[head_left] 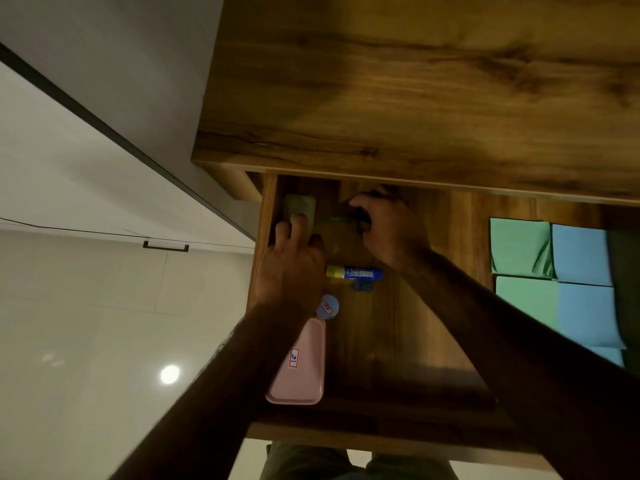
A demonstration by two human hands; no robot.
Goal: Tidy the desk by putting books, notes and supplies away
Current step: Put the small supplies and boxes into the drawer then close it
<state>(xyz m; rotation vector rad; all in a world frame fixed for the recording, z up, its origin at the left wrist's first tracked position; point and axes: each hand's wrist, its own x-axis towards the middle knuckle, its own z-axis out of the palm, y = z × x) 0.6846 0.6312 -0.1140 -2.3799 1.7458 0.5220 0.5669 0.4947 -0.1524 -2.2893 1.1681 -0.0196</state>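
An open wooden drawer sits under the desk top. My left hand reaches into its far left corner, fingertips resting on a small grey-green rectangular object. My right hand is curled around a thin dark pen-like item with a green part at the back of the drawer. A glue stick with yellow cap and blue body lies between my wrists, over a small blue clip. A pink case and a round blue labelled item lie along the drawer's left side.
Green and blue square sticky-note pads fill the drawer's right part. The drawer's front edge is near my body. White floor tiles and a white cabinet with a dark handle lie to the left.
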